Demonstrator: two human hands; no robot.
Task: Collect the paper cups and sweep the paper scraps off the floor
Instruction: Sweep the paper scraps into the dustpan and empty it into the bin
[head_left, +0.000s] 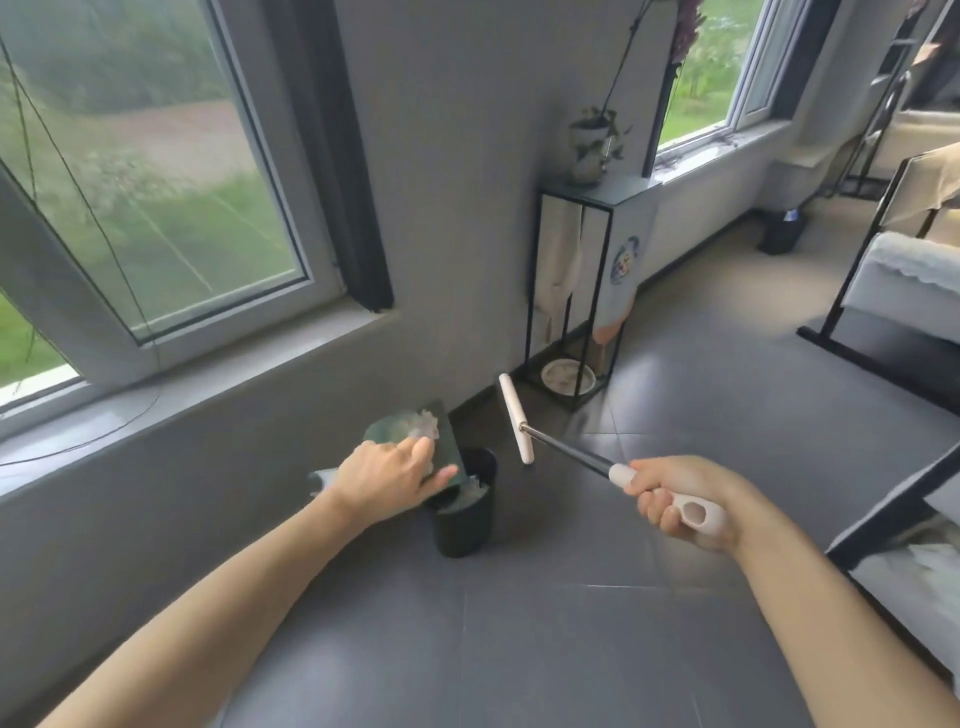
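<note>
My left hand (392, 478) grips a green dustpan (441, 441), tilted over a small black bin (465, 525) on the grey floor. White paper scraps (423, 423) lie on the pan, and more white paper (470, 491) shows inside the bin. My right hand (675, 501) is closed on the pale handle of a small broom (517, 418). Its dark rod leads up-left to a white cross-head, which hangs in the air just right of the bin. No paper cup is clearly visible.
A black metal plant stand (571, 291) with a potted plant (592, 150) stands against the wall behind the bin, a dish at its base. Black-framed seating (893, 291) lines the right side. A low window ledge (171, 395) runs along the left. Another dark bin (782, 231) stands far back.
</note>
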